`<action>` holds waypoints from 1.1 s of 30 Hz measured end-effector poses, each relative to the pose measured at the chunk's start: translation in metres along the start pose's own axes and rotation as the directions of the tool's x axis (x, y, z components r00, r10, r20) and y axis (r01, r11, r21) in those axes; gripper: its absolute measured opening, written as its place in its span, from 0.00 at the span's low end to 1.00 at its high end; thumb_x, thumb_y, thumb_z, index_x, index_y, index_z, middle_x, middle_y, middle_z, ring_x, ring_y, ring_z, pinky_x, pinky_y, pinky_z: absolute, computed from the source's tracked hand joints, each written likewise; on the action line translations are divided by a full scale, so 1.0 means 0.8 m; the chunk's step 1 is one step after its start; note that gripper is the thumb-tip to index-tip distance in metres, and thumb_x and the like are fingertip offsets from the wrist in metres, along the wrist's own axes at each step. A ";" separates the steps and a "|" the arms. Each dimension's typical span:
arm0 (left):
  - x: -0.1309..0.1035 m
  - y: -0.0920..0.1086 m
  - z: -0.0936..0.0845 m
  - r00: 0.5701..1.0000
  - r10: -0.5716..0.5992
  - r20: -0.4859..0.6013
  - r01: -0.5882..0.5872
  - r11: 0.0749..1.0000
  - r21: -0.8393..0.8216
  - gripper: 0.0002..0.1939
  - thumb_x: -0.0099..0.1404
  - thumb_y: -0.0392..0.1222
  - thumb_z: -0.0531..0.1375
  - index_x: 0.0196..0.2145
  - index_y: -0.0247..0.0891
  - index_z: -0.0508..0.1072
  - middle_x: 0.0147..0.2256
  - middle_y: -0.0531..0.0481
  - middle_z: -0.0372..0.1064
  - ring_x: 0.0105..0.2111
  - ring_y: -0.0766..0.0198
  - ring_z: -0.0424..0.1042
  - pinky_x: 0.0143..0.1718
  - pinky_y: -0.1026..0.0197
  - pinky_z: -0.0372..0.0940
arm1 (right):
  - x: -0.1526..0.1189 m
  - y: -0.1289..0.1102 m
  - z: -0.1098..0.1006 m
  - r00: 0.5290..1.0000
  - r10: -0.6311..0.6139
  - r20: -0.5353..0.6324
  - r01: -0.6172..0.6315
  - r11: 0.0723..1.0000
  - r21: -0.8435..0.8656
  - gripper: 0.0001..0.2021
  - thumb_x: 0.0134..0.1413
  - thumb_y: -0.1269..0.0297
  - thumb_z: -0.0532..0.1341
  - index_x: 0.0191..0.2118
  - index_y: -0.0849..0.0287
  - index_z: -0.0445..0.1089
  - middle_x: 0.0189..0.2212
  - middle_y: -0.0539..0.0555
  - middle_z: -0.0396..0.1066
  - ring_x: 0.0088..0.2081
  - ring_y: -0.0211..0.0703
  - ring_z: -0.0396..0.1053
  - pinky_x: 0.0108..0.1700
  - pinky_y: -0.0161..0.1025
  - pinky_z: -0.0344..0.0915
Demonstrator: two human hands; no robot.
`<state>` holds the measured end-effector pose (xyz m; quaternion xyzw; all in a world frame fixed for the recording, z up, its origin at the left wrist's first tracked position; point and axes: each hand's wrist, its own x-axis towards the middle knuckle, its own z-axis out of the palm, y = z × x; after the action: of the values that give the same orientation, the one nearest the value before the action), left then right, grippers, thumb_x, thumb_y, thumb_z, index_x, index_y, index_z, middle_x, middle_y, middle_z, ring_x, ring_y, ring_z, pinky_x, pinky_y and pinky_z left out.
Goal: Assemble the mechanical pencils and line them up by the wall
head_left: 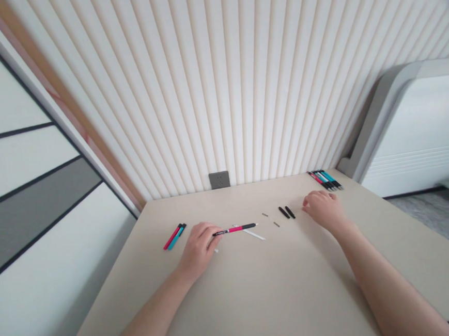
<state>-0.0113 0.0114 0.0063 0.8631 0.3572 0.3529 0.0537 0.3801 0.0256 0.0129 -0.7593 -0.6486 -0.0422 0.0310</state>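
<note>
My left hand (200, 245) is closed around the barrel of a pink and black pen (236, 229). The pen points right, its pale tip free above the table. Beneath and beside it lies a thin white refill (254, 234), and a small white piece (216, 250) shows by my left fingers. My right hand (323, 209) hovers low over the table with bent, slightly parted fingers and no visible thing in them. Nearest to it are two black pen grips (286, 212). Two small springs (276, 224) rest left of the grips.
A pink pen barrel (172, 237) and a blue one (177, 237) lie side by side at the left. Several pens (325, 180) line up at the table's back right corner. Behind the table (254, 300) stand a ribbed wall with a socket (220, 180) and a grey-white headboard (419, 121).
</note>
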 end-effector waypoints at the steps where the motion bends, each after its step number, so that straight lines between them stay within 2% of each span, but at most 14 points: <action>1: 0.000 0.000 0.000 1.000 -0.001 0.003 0.001 1.000 -0.002 0.05 0.68 0.37 0.56 0.42 0.40 0.69 0.37 0.48 0.68 0.40 0.60 0.67 0.44 0.56 0.62 | 0.001 0.000 0.001 1.000 0.009 0.004 -0.009 1.000 0.002 0.08 0.54 0.62 0.60 0.35 0.57 0.76 0.41 0.60 0.72 0.49 0.55 0.64 0.46 0.49 0.53; 6: 0.000 0.000 0.000 1.000 0.004 0.005 -0.004 1.000 -0.001 0.05 0.68 0.37 0.56 0.42 0.40 0.69 0.37 0.48 0.68 0.40 0.60 0.67 0.44 0.56 0.62 | 0.003 0.004 0.008 0.999 0.042 0.023 -0.042 0.999 0.005 0.07 0.53 0.66 0.60 0.33 0.58 0.76 0.40 0.61 0.73 0.49 0.56 0.64 0.47 0.50 0.53; 9: 0.000 0.000 0.000 1.000 0.004 0.010 -0.004 1.000 0.002 0.05 0.68 0.37 0.56 0.42 0.40 0.69 0.37 0.49 0.68 0.40 0.60 0.67 0.44 0.56 0.62 | 0.005 0.006 0.006 0.999 0.037 -0.010 -0.037 0.999 0.040 0.07 0.52 0.67 0.59 0.31 0.58 0.76 0.39 0.61 0.73 0.49 0.56 0.64 0.48 0.51 0.53; 12: 0.000 0.001 0.000 1.000 -0.004 0.011 0.004 1.000 0.006 0.05 0.68 0.37 0.56 0.42 0.40 0.69 0.37 0.49 0.68 0.40 0.60 0.67 0.44 0.56 0.62 | 0.006 -0.004 0.000 0.995 0.012 -0.103 0.010 0.978 0.208 0.08 0.54 0.64 0.59 0.32 0.57 0.76 0.38 0.60 0.74 0.47 0.55 0.66 0.47 0.49 0.56; 14: 0.000 0.002 0.000 1.000 -0.010 0.005 0.010 1.000 0.009 0.05 0.68 0.37 0.56 0.42 0.40 0.70 0.37 0.49 0.68 0.40 0.60 0.67 0.44 0.56 0.62 | 0.004 -0.021 -0.005 0.990 -0.033 -0.140 0.092 0.893 0.440 0.10 0.55 0.61 0.58 0.34 0.57 0.75 0.36 0.58 0.75 0.42 0.50 0.69 0.44 0.44 0.60; 17: 0.000 0.002 -0.001 1.000 -0.020 -0.010 0.020 1.000 0.018 0.05 0.68 0.38 0.56 0.41 0.40 0.70 0.37 0.49 0.69 0.40 0.60 0.67 0.44 0.56 0.63 | -0.009 -0.059 -0.012 0.978 -0.185 -0.094 0.188 0.600 0.778 0.14 0.55 0.54 0.59 0.37 0.59 0.75 0.30 0.54 0.75 0.32 0.44 0.70 0.35 0.38 0.63; 19: 0.000 0.001 -0.001 1.000 -0.024 -0.017 0.025 0.999 0.022 0.05 0.68 0.38 0.56 0.41 0.40 0.70 0.37 0.49 0.69 0.40 0.60 0.68 0.44 0.55 0.63 | -0.022 -0.084 -0.016 0.949 -0.312 -0.046 0.182 0.424 0.887 0.16 0.54 0.52 0.60 0.39 0.60 0.75 0.27 0.52 0.73 0.28 0.40 0.68 0.30 0.36 0.61; 21: 0.000 0.000 -0.001 0.999 -0.029 -0.025 0.030 0.999 0.023 0.05 0.68 0.38 0.56 0.41 0.40 0.70 0.37 0.49 0.69 0.40 0.60 0.68 0.44 0.55 0.64 | -0.033 -0.102 -0.018 0.934 -0.356 -0.020 0.149 0.338 0.929 0.16 0.52 0.51 0.62 0.39 0.60 0.75 0.27 0.51 0.73 0.27 0.39 0.66 0.30 0.35 0.61; 25: -0.001 -0.001 -0.001 0.999 -0.032 -0.036 0.033 0.999 0.021 0.05 0.68 0.38 0.56 0.42 0.40 0.70 0.38 0.48 0.68 0.40 0.60 0.68 0.44 0.55 0.64 | -0.042 -0.115 -0.017 0.929 -0.370 0.020 0.084 0.263 0.961 0.17 0.49 0.51 0.64 0.38 0.60 0.75 0.30 0.52 0.74 0.29 0.38 0.67 0.31 0.35 0.61; 33: -0.001 -0.001 0.000 1.000 -0.005 -0.031 0.005 1.000 0.000 0.06 0.68 0.38 0.56 0.42 0.40 0.69 0.37 0.48 0.68 0.40 0.59 0.68 0.43 0.55 0.64 | -0.045 -0.123 -0.009 0.918 -0.393 0.045 0.065 0.262 0.963 0.17 0.49 0.52 0.65 0.38 0.61 0.76 0.28 0.52 0.73 0.27 0.36 0.64 0.28 0.34 0.58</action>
<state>-0.0122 0.0114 0.0055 0.8567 0.3600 0.3662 0.0490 0.2768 0.0049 0.0152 -0.4864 -0.6476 0.4505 0.3757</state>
